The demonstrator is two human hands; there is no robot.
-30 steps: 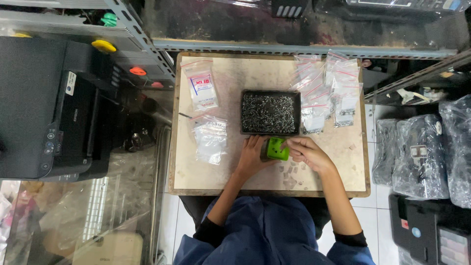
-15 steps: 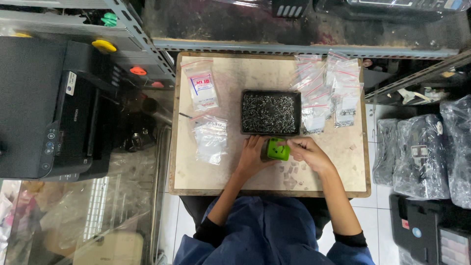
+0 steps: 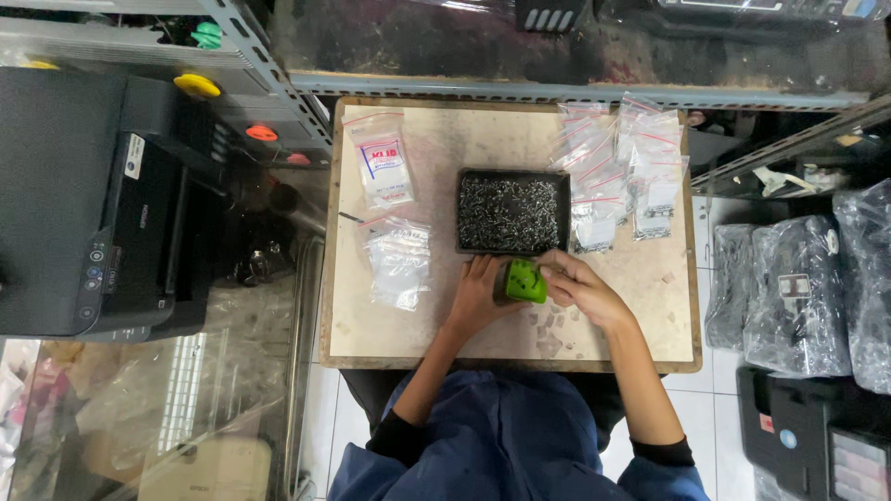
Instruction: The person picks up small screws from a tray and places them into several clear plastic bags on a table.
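We look down on a small worn surface [image 3: 436,325] wedged between metal shelving and a black printer [image 3: 93,213]. Just below the dark tray [image 3: 469,181] of small metal parts, both our hands close around a green object [image 3: 525,280]: the left hand [image 3: 478,297] cups its side, the right hand [image 3: 575,289] curls over it. A slip could knock the tray, so near, and scatter its parts. What the green object is, and the contents of the clear bags [image 3: 631,176] right of the tray, we cannot make out.
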